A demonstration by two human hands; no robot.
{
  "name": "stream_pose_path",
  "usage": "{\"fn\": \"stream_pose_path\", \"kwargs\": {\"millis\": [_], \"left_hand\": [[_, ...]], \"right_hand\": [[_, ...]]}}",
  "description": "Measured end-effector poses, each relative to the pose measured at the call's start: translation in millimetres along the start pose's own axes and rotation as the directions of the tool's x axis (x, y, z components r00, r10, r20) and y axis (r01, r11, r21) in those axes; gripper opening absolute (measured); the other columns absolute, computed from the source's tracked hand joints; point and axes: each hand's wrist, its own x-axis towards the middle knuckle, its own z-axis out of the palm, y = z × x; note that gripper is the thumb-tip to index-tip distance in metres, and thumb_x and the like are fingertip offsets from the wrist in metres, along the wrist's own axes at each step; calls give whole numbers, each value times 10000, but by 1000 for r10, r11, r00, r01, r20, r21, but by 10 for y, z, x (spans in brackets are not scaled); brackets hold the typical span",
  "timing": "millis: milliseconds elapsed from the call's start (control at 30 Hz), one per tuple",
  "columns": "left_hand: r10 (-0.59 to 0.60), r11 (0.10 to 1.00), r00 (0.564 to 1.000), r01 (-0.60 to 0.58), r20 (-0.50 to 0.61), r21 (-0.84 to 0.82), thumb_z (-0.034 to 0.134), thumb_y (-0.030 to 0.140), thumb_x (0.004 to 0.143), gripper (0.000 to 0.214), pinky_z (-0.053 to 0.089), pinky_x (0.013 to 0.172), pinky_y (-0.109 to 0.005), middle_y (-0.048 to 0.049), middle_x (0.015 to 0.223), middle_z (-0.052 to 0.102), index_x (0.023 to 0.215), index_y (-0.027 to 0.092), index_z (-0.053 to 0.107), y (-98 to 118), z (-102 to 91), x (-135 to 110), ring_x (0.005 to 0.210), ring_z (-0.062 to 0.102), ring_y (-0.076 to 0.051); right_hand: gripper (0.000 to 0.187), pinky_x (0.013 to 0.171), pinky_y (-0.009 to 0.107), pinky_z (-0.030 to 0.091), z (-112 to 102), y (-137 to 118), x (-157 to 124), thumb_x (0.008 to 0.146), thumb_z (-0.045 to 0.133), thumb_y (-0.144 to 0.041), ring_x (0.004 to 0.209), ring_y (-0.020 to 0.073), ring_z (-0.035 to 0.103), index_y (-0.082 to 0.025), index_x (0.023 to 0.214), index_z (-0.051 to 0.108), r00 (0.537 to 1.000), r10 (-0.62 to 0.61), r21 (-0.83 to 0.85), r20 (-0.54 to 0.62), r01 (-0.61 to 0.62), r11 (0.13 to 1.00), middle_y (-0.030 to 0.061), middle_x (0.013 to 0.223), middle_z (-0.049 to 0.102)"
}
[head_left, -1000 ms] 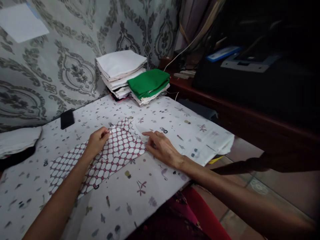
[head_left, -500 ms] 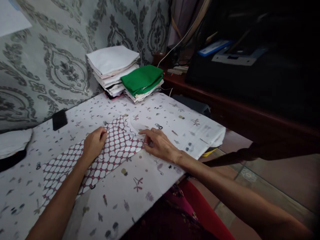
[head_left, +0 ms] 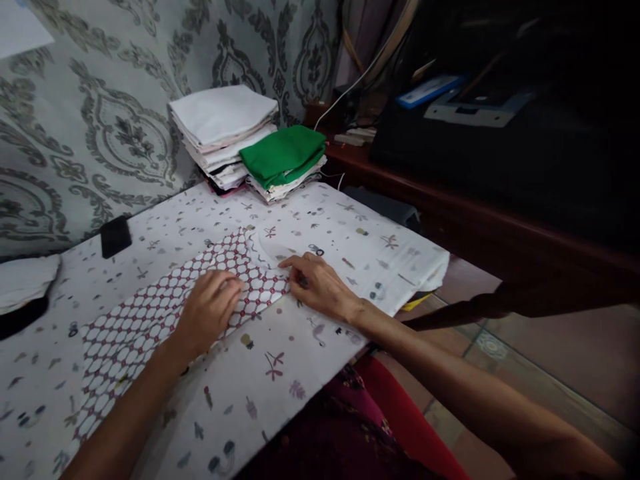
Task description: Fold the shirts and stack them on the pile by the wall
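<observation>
A white garment (head_left: 145, 317) with a grey and red lattice pattern lies flat on the patterned cloth, its curved neckline towards the right. My left hand (head_left: 207, 313) is over the middle of the garment, with fingers loosely bent and nothing visible in them. At the garment's right corner, beside the neckline, my right hand (head_left: 323, 287) pinches the fabric between thumb and fingers while its index finger points out to the left. Part of the garment's lower edge is hidden under my left hand and forearm.
A tall pile of folded clothes (head_left: 225, 117) stands by the wall, next to a smaller pile topped with green cloth (head_left: 285, 157). A black phone (head_left: 116, 237) lies left of them. More folded cloth (head_left: 27, 283) sits at the left edge. A dark wooden desk (head_left: 425, 203) borders the right.
My left hand has moved from the garment's upper edge down and right across its middle, its fingers loosening. The right hand stays at the right corner.
</observation>
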Motion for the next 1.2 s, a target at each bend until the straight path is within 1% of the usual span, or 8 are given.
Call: {"fn": "stream_pose_path", "kwargs": {"millis": [133,267,433,700,933,1000,1100,1200], "left_hand": [[66,993,994,-57,84,-107,426,214,1023,244,515,873,-393,-81,1109,656,1165,221,624,101,89,-90,995,592,-212],[88,992,988,-75,129,-103,414,231,1032,309,484,1001,-446,-95,1293,638,1286,222,589,72,145,-118,1179,578,-233],[177,983,958,-161,227,-85,332,228,1055,427,301,1200,-471,-56,1518,515,1464,227,451,109,187,-100,1485,334,-209],[175,982,932,-144,317,-120,349,456,1051,552,192,1251,-462,-43,1587,419,1563,263,276,227,221,-18,1513,286,-201],[166,972,922,-93,351,-215,388,496,1030,564,196,1255,-487,-62,1589,413,1545,278,316,314,135,85,1488,347,-219],[102,961,935,-3,339,-278,396,471,1031,494,297,1218,-446,-54,1546,482,1487,283,424,227,29,160,1446,419,-220],[-143,905,959,226,244,-360,380,413,1032,397,474,1069,-391,-66,1404,623,1335,258,583,-76,-104,347,1297,575,-235],[-393,826,909,416,140,-380,397,326,995,332,530,959,-391,-77,1211,717,1174,215,653,-481,-83,578,1121,663,-247]], "right_hand": [[376,809,358,462,7,0,5,787,546,-109,841,204,571,-213,1126,669,1000,16,3,-1,-16,1000,27,773,644],[368,770,334,455,4,15,6,784,537,-129,800,195,575,-198,1122,666,998,45,16,-37,-45,999,28,775,645],[355,705,299,445,-16,43,8,819,483,-166,685,159,569,-181,1129,655,977,147,82,-155,-136,987,15,773,660],[316,657,278,461,-19,57,16,832,475,-188,670,148,602,-185,1083,667,963,173,181,-205,-136,974,22,810,707],[235,688,308,492,-19,52,-9,870,491,-231,761,190,653,-204,997,686,970,107,123,-219,-81,989,40,849,728],[224,691,303,496,-49,46,33,864,494,-213,792,194,664,-207,970,691,973,91,130,-210,-65,989,42,878,733],[234,733,308,500,-125,28,235,854,498,-170,844,198,666,-203,972,698,993,14,82,-117,-5,997,49,937,739],[269,844,346,491,-149,7,612,882,495,-140,955,220,646,-184,1041,708,996,-87,-57,9,87,995,79,1027,727]]}}
